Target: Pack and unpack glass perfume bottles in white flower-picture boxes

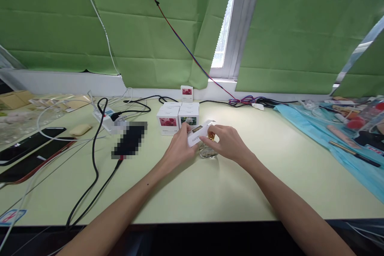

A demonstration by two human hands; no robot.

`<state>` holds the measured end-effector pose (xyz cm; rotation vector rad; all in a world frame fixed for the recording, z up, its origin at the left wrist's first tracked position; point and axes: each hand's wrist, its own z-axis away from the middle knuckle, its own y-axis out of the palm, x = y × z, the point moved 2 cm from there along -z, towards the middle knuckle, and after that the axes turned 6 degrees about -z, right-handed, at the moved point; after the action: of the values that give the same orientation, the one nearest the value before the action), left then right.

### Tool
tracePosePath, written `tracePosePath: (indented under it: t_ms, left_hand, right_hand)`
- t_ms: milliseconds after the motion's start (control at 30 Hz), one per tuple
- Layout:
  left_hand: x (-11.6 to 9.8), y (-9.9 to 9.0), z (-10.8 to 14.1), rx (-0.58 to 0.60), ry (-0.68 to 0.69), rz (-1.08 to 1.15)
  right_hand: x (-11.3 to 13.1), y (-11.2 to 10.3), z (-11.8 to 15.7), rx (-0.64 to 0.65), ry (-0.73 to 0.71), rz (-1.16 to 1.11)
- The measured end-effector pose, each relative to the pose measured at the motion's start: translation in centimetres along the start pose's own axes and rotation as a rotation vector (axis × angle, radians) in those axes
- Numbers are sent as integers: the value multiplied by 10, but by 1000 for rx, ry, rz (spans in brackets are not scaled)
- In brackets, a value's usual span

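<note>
My left hand (pixel 182 144) is closed on a small white box (pixel 194 140), which is tilted and carries a little dark picture and print. Just right of it, my right hand (pixel 225 141) is closed, its fingers bent around a small amber-gold piece (pixel 211 135) close to the box's end. Below those fingers a clear glass object (pixel 207 152) rests on the table; whether the amber piece belongs to it, I cannot tell. Behind my left hand stand several white boxes (pixel 168 124) in a block, with red or white flower pictures on their fronts.
One more white box (pixel 186 93) stands at the wall. Left of my hands are a power strip (pixel 109 122), a pixelated dark device (pixel 130 140), black cables and phones (pixel 33 162). A blue sheet (pixel 318 140) bearing a pen (pixel 354 153) and clutter lies at right.
</note>
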<state>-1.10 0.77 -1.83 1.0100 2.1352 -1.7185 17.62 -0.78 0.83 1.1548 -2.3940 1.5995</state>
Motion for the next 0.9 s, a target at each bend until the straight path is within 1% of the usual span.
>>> tracePosePath:
  t_ms: [133,267,433,633,900]
  left_hand:
    - [0,-1,0,3,26,-8]
    - [0,-1,-1,11,44,4]
    - [3,-5,-4,47,35,48]
    - [6,-9,-6,102,-25,122]
    - [5,-11,-7,86,-3,171]
  right_hand:
    - [2,2,0,132,26,29]
    - [3,2,0,186,36,25]
    - [3,1,0,196,36,13]
    - [0,1,2,164,-13,3]
    - [-4,1,2,174,-13,-124]
